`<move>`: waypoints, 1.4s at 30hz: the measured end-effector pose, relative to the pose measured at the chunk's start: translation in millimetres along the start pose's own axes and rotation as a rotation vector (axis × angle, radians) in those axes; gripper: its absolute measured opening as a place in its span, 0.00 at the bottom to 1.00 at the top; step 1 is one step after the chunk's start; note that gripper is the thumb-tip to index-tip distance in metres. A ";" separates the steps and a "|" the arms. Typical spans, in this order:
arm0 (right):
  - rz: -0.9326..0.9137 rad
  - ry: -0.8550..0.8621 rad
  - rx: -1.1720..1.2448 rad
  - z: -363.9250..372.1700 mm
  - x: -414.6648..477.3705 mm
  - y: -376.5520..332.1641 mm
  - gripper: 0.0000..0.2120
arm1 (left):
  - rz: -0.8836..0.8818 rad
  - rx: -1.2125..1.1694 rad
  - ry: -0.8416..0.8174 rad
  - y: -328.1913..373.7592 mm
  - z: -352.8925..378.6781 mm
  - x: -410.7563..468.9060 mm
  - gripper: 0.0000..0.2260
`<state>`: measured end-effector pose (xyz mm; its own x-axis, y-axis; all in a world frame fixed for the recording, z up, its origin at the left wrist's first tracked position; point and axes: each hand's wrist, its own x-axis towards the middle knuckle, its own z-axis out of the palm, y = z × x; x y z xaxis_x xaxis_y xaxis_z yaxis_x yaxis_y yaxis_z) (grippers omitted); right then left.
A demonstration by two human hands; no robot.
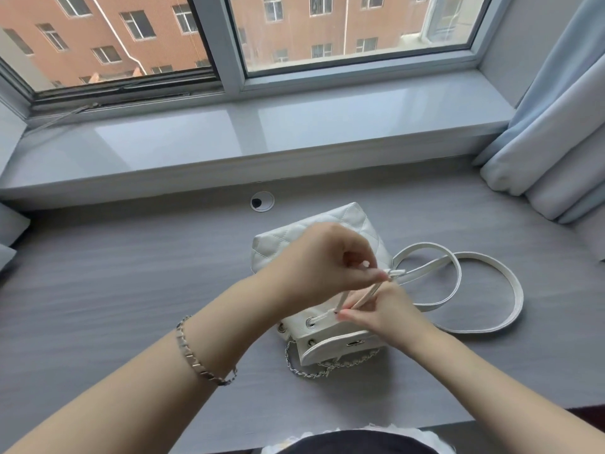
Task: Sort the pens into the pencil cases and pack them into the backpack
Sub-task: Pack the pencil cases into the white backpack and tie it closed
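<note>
The white quilted backpack (347,221) lies on the grey desk (114,283) at centre frame. Its mouth faces the lower edge, and its flap (337,345) lies open below the mouth. No pens or pencil cases are in view; whether they are already inside cannot be told.

The left hand (327,263) is curled above the bag and pinches the far end of the white drawstring (361,297) between thumb and fingers. The right hand (386,314) pinches the same cord low down, near the metal eyelet (310,322). The step in hand appears to be cinching the mouth.

Possible faults:
- The cord runs taut between two pinch points — a pull off the eyelet's line may jam it or gather the mouth unevenly.
- A slipping pinch would let the mouth slacken.
- The shoulder straps (458,276) loop loose at right and the chain (327,371) trails at the lower edge — either could snag when the bag is lifted.
</note>
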<state>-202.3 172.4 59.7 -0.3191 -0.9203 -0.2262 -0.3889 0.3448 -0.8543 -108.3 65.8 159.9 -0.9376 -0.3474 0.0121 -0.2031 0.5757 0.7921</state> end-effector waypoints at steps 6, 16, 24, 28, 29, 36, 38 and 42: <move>-0.108 0.077 -0.070 8.1 -2.8 -1.5 0.04 | -0.267 -0.299 0.122 -47.0 2.1 -26.9 0.18; -0.126 0.116 -0.250 9.5 -2.5 -4.4 0.12 | -0.160 -0.086 0.002 -60.1 49.1 -26.2 0.13; 0.026 0.090 -0.064 7.8 -1.2 -8.9 0.10 | 0.102 0.038 0.084 -63.1 54.0 -36.4 0.12; 0.012 -0.093 -0.392 10.4 8.9 3.7 0.13 | 0.199 0.130 0.089 -66.0 58.6 -37.5 0.01; 0.019 -0.085 -0.399 10.9 9.2 5.3 0.13 | 0.153 0.086 0.079 -66.8 57.4 -37.0 0.02; 0.110 0.012 0.181 3.4 2.4 0.3 0.15 | -0.411 -0.194 0.411 -87.5 31.8 -35.5 0.11; 0.168 0.019 0.260 5.9 3.1 1.2 0.12 | -0.504 -0.112 0.475 -95.3 35.9 -38.3 0.14; 0.203 0.149 0.253 8.0 11.0 1.0 0.10 | -0.581 -0.012 0.646 -95.4 42.0 -34.8 0.34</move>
<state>-199.3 161.1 52.6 -0.4977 -0.7942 -0.3486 -0.0845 0.4444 -0.8918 -68.2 54.1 58.3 -0.3418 -0.9382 -0.0550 -0.5939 0.1703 0.7863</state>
